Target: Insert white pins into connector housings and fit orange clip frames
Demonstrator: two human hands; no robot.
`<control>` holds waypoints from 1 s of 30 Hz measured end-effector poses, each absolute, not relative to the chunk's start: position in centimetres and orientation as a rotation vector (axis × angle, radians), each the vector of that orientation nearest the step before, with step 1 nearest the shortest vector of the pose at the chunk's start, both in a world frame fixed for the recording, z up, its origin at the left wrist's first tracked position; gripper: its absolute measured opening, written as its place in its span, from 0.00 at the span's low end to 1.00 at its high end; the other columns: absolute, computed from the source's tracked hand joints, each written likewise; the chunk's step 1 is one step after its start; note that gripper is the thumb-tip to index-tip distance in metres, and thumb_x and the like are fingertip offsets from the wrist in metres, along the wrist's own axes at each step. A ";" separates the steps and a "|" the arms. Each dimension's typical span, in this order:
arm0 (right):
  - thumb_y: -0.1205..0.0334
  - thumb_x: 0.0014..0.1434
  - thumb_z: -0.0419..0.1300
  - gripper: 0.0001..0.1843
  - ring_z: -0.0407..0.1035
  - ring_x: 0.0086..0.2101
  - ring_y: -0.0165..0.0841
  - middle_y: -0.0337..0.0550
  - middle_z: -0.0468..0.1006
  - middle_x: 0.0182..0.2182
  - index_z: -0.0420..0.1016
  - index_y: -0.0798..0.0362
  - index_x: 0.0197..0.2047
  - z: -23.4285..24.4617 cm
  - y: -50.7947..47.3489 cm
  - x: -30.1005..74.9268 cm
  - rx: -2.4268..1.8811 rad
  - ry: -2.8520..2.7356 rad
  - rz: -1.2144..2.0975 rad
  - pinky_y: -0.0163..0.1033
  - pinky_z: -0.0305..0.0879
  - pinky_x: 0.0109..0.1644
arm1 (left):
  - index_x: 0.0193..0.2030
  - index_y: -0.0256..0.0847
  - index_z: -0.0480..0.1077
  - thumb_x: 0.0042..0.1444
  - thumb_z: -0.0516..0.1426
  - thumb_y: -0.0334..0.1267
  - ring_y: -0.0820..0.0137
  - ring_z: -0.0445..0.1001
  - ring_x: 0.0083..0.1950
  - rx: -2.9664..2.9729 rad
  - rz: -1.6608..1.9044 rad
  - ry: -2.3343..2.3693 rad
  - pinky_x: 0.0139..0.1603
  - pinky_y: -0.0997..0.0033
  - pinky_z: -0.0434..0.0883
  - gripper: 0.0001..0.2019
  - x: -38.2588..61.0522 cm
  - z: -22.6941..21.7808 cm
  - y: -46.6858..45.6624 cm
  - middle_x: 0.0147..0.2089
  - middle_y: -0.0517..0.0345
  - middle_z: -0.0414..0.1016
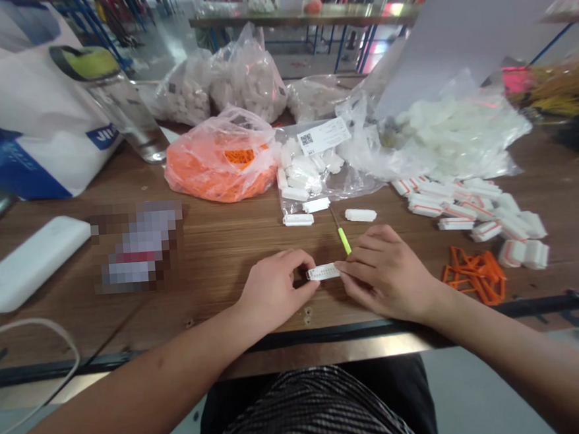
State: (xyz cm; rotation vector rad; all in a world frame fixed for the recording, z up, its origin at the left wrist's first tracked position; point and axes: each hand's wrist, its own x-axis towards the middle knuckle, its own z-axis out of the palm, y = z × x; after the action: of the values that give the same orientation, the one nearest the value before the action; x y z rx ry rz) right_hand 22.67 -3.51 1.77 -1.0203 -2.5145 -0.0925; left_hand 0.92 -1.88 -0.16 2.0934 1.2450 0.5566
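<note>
A person at a workbench: the left hand (pixel 269 291) and right hand (pixel 387 273) are bare, as are both forearms. At the near edge, a black-and-grey finely striped woven garment (pixel 308 414) meets plain black cloth (pixel 414 380).

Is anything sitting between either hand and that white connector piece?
Nothing visible. The left hand and right hand both pinch the white connector piece at its ends; the green-tipped tool lies beyond it.
</note>
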 end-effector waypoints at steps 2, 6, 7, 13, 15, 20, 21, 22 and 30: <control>0.66 0.60 0.56 0.09 0.68 0.29 0.33 0.40 0.79 0.25 0.79 0.50 0.33 1.9 -3.5 22.8 -1.060 -2.463 0.024 0.45 0.58 0.44 | 0.36 0.43 0.73 0.51 0.62 0.35 0.74 0.64 0.26 2.098 0.542 1.243 0.30 0.72 0.61 0.05 0.9 -0.1 -1.9 0.25 0.67 0.66; 0.66 0.59 0.57 0.09 0.69 0.30 0.34 0.41 0.80 0.26 0.79 0.50 0.32 1.9 -3.8 22.5 -1.089 -2.481 0.024 0.46 0.58 0.44 | 0.36 0.43 0.73 0.51 0.62 0.35 0.73 0.64 0.26 2.104 0.537 1.242 0.30 0.72 0.61 0.05 0.9 0.0 -1.9 0.25 0.66 0.67; 0.66 0.59 0.57 0.10 0.69 0.29 0.34 0.41 0.80 0.25 0.79 0.51 0.31 2.0 -3.9 22.5 -1.089 -2.499 0.013 0.46 0.58 0.44 | 0.35 0.43 0.73 0.51 0.62 0.35 0.73 0.64 0.26 2.101 0.538 1.246 0.30 0.72 0.61 0.05 0.8 -0.1 -1.9 0.25 0.66 0.67; 0.63 0.61 0.57 0.10 0.73 0.32 0.35 0.41 0.82 0.29 0.79 0.50 0.32 2.2 -2.5 25.6 -1.336 -2.249 0.176 0.46 0.63 0.42 | 0.36 0.44 0.73 0.52 0.62 0.35 0.73 0.64 0.27 2.107 0.532 1.247 0.31 0.72 0.60 0.04 0.9 -0.1 -1.9 0.25 0.66 0.66; 0.61 0.59 0.59 0.10 0.72 0.28 0.34 0.40 0.81 0.26 0.79 0.50 0.28 2.0 -1.5 27.6 -1.485 -2.238 0.374 0.42 0.64 0.36 | 0.36 0.43 0.73 0.51 0.62 0.34 0.73 0.64 0.27 2.111 0.530 1.240 0.31 0.71 0.60 0.04 0.9 0.0 -1.9 0.25 0.66 0.66; 0.58 0.58 0.60 0.10 0.72 0.25 0.31 0.39 0.80 0.24 0.80 0.49 0.28 1.4 -0.3 29.9 -1.520 -2.367 0.559 0.39 0.64 0.32 | 0.35 0.43 0.73 0.52 0.62 0.34 0.73 0.64 0.27 2.112 0.522 1.247 0.31 0.72 0.60 0.04 0.9 0.1 -1.8 0.25 0.66 0.66; 0.57 0.58 0.60 0.11 0.72 0.26 0.31 0.39 0.80 0.24 0.80 0.49 0.28 1.4 -0.2 29.8 -1.491 -2.391 0.523 0.39 0.64 0.32 | 0.35 0.43 0.73 0.52 0.62 0.34 0.73 0.64 0.27 2.113 0.523 1.247 0.31 0.72 0.60 0.04 0.9 0.1 -1.8 0.24 0.66 0.66; 0.57 0.59 0.60 0.11 0.72 0.26 0.32 0.39 0.80 0.25 0.80 0.49 0.29 1.3 -0.2 29.7 -1.461 -2.416 0.481 0.40 0.64 0.33 | 0.35 0.43 0.73 0.52 0.62 0.35 0.73 0.64 0.27 2.116 0.524 1.245 0.31 0.72 0.60 0.04 0.9 0.1 -1.8 0.24 0.66 0.66; 0.62 0.61 0.59 0.09 0.72 0.31 0.31 0.38 0.81 0.30 0.82 0.46 0.34 0.7 0.7 29.7 -1.291 -2.568 0.451 0.40 0.61 0.39 | 0.35 0.43 0.72 0.52 0.61 0.35 0.73 0.64 0.27 2.118 0.525 1.249 0.31 0.72 0.60 0.03 0.9 0.3 -1.8 0.24 0.67 0.64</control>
State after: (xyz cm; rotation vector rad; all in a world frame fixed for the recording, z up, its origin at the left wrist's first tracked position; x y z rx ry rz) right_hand 29.72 0.75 0.72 -1.2914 -2.5681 0.4510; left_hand 0.94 -1.78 0.25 2.1176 1.2486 0.5248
